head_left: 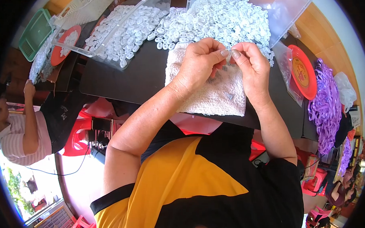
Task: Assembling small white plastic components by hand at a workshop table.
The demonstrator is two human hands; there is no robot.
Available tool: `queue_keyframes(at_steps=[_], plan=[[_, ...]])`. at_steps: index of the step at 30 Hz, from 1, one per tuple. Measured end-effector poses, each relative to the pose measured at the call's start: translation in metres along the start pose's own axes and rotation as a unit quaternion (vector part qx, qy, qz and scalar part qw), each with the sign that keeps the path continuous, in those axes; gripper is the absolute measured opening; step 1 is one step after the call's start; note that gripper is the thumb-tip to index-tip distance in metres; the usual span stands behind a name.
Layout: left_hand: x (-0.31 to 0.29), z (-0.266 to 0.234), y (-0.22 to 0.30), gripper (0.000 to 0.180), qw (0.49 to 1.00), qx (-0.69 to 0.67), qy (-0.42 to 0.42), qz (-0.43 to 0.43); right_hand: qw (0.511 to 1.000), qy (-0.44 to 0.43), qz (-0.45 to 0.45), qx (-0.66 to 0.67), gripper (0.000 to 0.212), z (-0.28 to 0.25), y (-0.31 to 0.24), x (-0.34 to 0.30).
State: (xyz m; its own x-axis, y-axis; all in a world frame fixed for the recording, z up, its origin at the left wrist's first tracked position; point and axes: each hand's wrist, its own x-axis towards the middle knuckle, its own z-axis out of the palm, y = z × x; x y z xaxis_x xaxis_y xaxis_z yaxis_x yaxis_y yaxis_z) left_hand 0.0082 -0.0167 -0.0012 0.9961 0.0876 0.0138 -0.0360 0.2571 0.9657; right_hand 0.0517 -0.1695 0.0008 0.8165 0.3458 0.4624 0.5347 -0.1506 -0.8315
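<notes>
My left hand (200, 61) and my right hand (252, 67) meet above a folded cream towel (206, 107), thumbs and forefingers pinched close together. Between the fingertips is a small whitish, see-through piece (228, 56); the fingers cover most of it, and its kind cannot be made out. On the towel lie small grey pieces (231, 97), apparently metal. Just beyond my hands a big heap of small white oval plastic pieces with slots (227, 20) spreads from a clear plastic bin (293, 13) onto the dark table (121, 86).
Another clear bin (90, 53) with more white pieces stands at the left. On the right are a red plate (310, 83), a bundle of purple ribbons (325, 109) and clear bags (285, 62). A co-worker (24, 131) sits at far left beside an orange-red plate (58, 56).
</notes>
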Motion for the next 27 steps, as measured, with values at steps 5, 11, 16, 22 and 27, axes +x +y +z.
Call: queue_keyframes(at_steps=[5, 11, 16, 22, 27], plan=[[0.0000, -0.0003, -0.0003, 0.011, 1.000, 0.001, 0.003, 0.002, 1.000, 0.016, -0.007, -0.010, 0.007, -0.0015, 0.0040, -0.0002], [0.0005, -0.0004, -0.0031, 0.011, 1.000, 0.023, -0.001, 0.013, 0.999, -0.007, -0.022, -0.029, 0.007, -0.0020, 0.0019, 0.0003], [0.0010, 0.0000, -0.0039, 0.011, 1.000, 0.019, 0.003, 0.016, 1.000, 0.003, -0.011, -0.016, 0.008, -0.0030, 0.0032, 0.0001], [0.0009, -0.0006, -0.0039, 0.011, 0.999, 0.042, 0.006, 0.022, 0.999, -0.015, -0.016, -0.035, 0.008, -0.0024, -0.0037, -0.0002], [0.0003, -0.0004, -0.0032, 0.012, 0.999, 0.043, 0.009, 0.023, 0.999, -0.001, -0.022, -0.026, 0.008, -0.0026, 0.0012, -0.0007]])
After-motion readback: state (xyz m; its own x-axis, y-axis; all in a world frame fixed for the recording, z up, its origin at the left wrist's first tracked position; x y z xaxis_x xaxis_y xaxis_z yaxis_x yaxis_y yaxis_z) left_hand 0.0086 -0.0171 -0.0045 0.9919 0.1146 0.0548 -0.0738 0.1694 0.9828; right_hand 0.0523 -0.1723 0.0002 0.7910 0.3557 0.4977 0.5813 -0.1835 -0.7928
